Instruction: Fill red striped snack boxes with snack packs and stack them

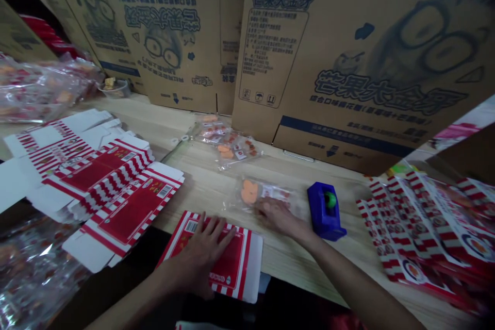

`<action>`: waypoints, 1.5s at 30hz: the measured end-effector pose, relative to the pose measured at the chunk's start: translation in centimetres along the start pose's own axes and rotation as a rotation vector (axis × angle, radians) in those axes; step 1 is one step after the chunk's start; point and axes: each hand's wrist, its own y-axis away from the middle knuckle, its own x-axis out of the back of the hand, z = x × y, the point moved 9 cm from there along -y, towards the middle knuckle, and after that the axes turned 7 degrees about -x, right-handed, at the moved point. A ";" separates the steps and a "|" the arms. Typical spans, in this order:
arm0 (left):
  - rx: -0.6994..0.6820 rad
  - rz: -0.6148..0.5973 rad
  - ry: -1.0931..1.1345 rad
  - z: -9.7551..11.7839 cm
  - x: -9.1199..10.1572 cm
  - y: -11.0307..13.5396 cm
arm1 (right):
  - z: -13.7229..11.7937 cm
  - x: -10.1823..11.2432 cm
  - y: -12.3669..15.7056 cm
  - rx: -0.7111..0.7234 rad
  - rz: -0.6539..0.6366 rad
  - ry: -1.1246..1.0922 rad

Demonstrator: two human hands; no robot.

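My left hand lies across a red-and-white striped carton, which juts over the table's near edge. Its fingers are spread on the printed face, and the thumb is at the near side, gripping the carton. To the right, my right hand has its fingers bent and closed on a clear plastic snack packet. An orange piece shows at the packet's left end, and small printed sachets show at its right. The fingertips are partly hidden against the packet. Beside my right wrist stands a blue tape dispenser with a green core.
More snack packets lie behind, near tall brown cardboard boxes. Flat striped cartons are stacked at left, with bagged packets below. Filled-out striped cartons stand at right. A small plastic tub sits at back left.
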 end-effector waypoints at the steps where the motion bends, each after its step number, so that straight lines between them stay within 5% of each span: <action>1: 0.020 0.012 0.002 0.3 -0.1 0.9 | 0.3 0.4 -0.4 -0.028 0.009 -0.059; 5: 0.162 0.083 0.008 -0.1 0.1 3.6 | 4.1 3.5 -4.1 -0.284 0.290 -0.208; 9: 0.381 0.201 -0.038 -2.3 1.5 5.4 | 6.6 2.9 -6.0 -0.389 0.337 -0.271; 15: 0.519 0.272 -0.066 -3.5 3.1 4.4 | 5.5 4.2 -2.8 -0.264 0.384 -0.391; 22: 0.494 0.320 -0.054 -2.9 3.3 2.7 | 6.2 8.4 0.0 -0.278 0.545 -0.430; 31: 0.410 0.457 -0.084 -1.3 4.2 0.5 | -0.5 3.4 1.2 -0.017 0.225 -0.290; 37: 0.304 0.355 -0.074 0.1 3.5 -1.3 | -1.4 3.6 2.4 -0.091 0.225 -0.182; 45: 0.228 0.325 -0.112 1.2 2.2 -0.4 | -1.1 2.2 5.2 -0.330 0.172 0.049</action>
